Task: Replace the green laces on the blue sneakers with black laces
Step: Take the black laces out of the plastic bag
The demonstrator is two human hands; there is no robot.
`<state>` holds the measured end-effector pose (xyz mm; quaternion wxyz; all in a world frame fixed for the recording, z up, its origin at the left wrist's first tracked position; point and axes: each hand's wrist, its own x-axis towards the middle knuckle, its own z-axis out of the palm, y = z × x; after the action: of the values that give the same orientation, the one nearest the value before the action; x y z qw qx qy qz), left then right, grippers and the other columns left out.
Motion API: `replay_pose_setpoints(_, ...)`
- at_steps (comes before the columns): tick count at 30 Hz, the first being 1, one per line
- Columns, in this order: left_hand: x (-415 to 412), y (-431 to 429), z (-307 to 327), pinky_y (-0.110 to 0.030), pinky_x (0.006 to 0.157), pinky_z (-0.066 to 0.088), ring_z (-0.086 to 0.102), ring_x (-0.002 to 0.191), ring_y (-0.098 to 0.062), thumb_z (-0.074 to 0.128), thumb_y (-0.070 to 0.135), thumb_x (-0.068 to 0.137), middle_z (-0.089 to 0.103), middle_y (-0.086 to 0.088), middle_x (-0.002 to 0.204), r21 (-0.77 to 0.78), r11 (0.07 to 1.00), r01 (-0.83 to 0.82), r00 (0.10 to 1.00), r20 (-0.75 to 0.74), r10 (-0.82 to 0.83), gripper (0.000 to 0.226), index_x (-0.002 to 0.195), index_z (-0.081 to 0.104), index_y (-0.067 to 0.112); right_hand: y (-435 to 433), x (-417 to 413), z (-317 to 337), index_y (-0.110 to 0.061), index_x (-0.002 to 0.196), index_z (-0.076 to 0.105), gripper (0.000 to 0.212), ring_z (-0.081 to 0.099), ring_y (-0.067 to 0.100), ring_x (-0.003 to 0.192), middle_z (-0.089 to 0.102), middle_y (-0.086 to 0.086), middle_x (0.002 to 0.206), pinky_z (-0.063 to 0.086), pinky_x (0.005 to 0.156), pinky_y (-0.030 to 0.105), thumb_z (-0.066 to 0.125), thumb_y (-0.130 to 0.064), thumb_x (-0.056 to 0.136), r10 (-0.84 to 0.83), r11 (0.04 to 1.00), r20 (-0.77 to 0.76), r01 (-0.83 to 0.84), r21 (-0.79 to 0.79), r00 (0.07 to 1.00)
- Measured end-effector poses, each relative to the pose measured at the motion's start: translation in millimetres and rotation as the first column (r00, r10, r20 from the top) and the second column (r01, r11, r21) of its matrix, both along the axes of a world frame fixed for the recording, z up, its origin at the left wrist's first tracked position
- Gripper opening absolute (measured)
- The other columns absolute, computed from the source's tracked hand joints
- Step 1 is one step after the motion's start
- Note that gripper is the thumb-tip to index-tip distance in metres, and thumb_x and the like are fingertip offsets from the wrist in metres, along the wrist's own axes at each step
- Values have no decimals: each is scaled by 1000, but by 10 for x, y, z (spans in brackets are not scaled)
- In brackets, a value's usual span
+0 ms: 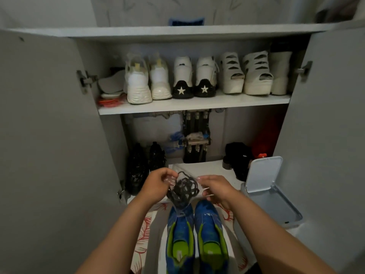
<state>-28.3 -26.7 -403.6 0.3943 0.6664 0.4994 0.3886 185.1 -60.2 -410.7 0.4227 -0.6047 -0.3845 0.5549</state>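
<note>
Left grip (158, 182) pinches one edge of a clear plastic bag (169, 180), right grip (215, 187) pinches the other; the bundled black laces (183, 189) hang in it between them; just below, the blue sneakers (179, 230) stand side by side on a red-patterned mat (142, 232), toes toward the open shoe cabinet (193, 107).

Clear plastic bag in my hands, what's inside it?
A tangled bundle of black shoelaces shows through the clear plastic bag, which the left hand and right hand pinch. The tangle hides how many laces there are.
</note>
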Motion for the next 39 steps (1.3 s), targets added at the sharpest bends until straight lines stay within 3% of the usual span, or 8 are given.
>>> replay_pose_setpoints(3, -99, -136, 31, -26, 83, 53, 65, 85, -11, 45, -17, 85, 70, 5, 90, 45, 999, -10, 998, -63, 13, 49, 83, 69, 26, -177, -39, 106, -16, 112, 69, 25, 59, 11, 59, 68, 3, 85, 42, 51, 23, 69, -11, 87, 72, 997, -22, -72, -30, 997)
replay_pose_setpoints(6, -144, -283, 58, -22, 80, 52, 66, 86, -10, 43, -18, 83, 71, 6, 89, 56, 998, -20, 998, -64, 24, 51, 83, 70, 25, -364, -73, 190, -20, 95, 67, 11, 51, 11, 57, 61, -3, 74, 41, 56, 24, 66, -30, 91, 196, 973, -49, -201, -116, 979)
replay_pose_setpoints(11, -135, -469, 59, -11, 71, 47, 63, 81, -6, 41, -18, 80, 69, 9, 84, 52, 999, 9, 995, -97, -4, 52, 81, 69, 25, -524, -193, 222, -16, 100, 75, 17, 49, 12, 55, 58, 1, 71, 39, 55, 24, 63, -27, 95, 134, 989, 5, -134, -56, 991)
replay_pose_setpoints(18, -141, -597, -96, -21, 102, 33, 41, 112, -8, 62, 8, 87, 48, 11, 115, 129, 991, 20, 898, -438, 39, 29, 101, 65, 33, -682, -323, 134, -11, 104, 73, 15, 60, 14, 55, 68, 3, 70, 43, 52, 24, 65, -12, 91, 63, 997, 72, -60, -40, 995)
replay_pose_setpoints(22, -11, -702, -83, -31, 88, 52, 59, 89, -9, 61, 20, 92, 62, 10, 96, 60, 998, 7, 950, -311, 12, 10, 86, 61, 28, -719, -380, 95, -9, 99, 71, 12, 68, 18, 57, 76, 6, 75, 42, 53, 23, 62, -11, 92, 19, 999, 98, -16, -34, 995)
replay_pose_setpoints(27, 198, -807, -39, -35, 77, 54, 66, 79, -15, 61, 34, 92, 69, 4, 84, -14, 999, 38, 972, -233, -40, 12, 83, 63, 26, -754, -403, 60, -13, 81, 75, 10, 64, 6, 44, 70, -4, 56, 44, 42, 17, 68, -10, 87, 36, 999, 170, -41, 31, 985)
replay_pose_setpoints(32, 218, -792, -55, -20, 52, 48, 67, 57, -11, 73, 43, 81, 72, 0, 67, -93, 996, -13, 983, -183, -5, 21, 80, 68, 23, -763, -371, 53, -8, 72, 77, 7, 64, 11, 50, 71, 10, 64, 49, 48, 18, 75, -5, 78, 64, 995, 217, -79, 59, 974)
replay_pose_setpoints(39, 251, -739, -74, -25, 62, 54, 68, 58, -9, 65, 24, 88, 72, 4, 64, -136, 990, -28, 985, -173, 4, 18, 71, 72, 23, -728, -294, 8, -11, 82, 78, 12, 57, 12, 53, 73, 13, 72, 45, 50, 23, 84, -20, 78, 68, 998, 190, -68, -8, 979)
